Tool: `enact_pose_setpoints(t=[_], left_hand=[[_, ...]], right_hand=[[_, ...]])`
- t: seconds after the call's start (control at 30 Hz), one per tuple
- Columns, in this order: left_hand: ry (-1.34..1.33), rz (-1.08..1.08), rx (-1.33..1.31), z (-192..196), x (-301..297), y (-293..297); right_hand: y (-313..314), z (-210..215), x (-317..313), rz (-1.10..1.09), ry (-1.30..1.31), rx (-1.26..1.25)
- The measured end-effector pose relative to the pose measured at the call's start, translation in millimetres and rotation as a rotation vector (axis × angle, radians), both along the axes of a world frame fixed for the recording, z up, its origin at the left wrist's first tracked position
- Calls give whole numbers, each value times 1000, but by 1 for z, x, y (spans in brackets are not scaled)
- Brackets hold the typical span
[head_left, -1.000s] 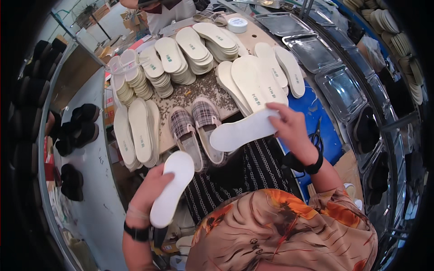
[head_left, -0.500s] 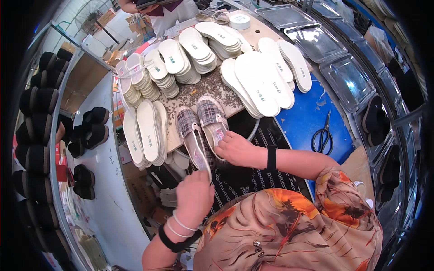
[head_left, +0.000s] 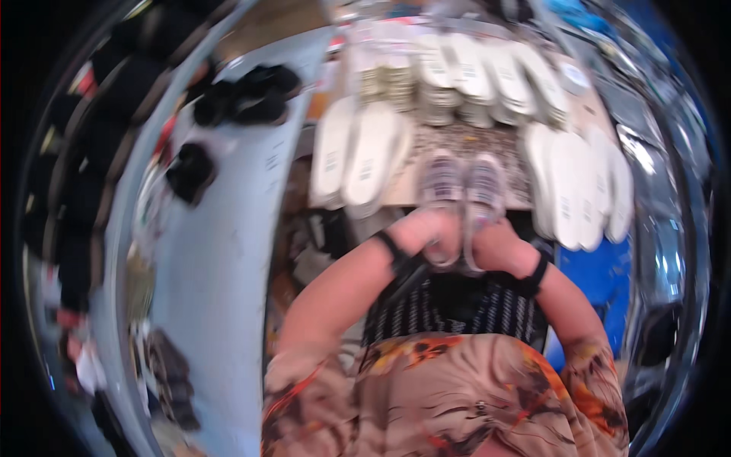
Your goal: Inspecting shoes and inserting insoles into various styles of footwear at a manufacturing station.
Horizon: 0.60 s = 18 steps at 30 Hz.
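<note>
The picture is blurred by motion. Two plaid slip-on shoes stand side by side at the near edge of the speckled worktable (head_left: 457,141), toes pointing away. My left hand (head_left: 423,231) grips the heel of the left plaid shoe (head_left: 442,185). Beside it, my right hand (head_left: 499,245) holds the heel of the right plaid shoe (head_left: 486,186). Each wrist carries a dark band. Neither hand holds an insole, and the fingers are hidden under the heels.
Flat white insoles lie left (head_left: 365,152) and right (head_left: 579,186) of the shoes, with stacks of insoles (head_left: 457,76) behind. Black shoes (head_left: 244,95) sit on a pale surface at the far left. A blue mat (head_left: 605,278) lies at the right.
A second ago each hand held a white insole; those are gone from my hands. Both hands now sit at the heels of the plaid shoes, and my head has swung, blurring the view.
</note>
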<state>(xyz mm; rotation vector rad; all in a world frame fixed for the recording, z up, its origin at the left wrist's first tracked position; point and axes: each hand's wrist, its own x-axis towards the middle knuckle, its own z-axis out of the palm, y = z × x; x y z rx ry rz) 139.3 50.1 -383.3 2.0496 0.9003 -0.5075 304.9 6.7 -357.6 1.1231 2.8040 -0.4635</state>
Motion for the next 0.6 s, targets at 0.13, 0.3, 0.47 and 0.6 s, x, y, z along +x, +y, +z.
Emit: enact_pose_setpoints(t=[0.13,0.3,0.47,0.6], left_hand=[[-183,829,-207,40,21,2],[-262,844,549,-4,10,-50],[-608,948,326,112,-113,-165],[-501,1385,530,175,-234,-274]], right_hand=[[3,-12,21,7,-62,-3],[-33,75,7,-129,542,-174],[-39,114,38,-412,769,-323],[-47,101,36,-443,764,-452]])
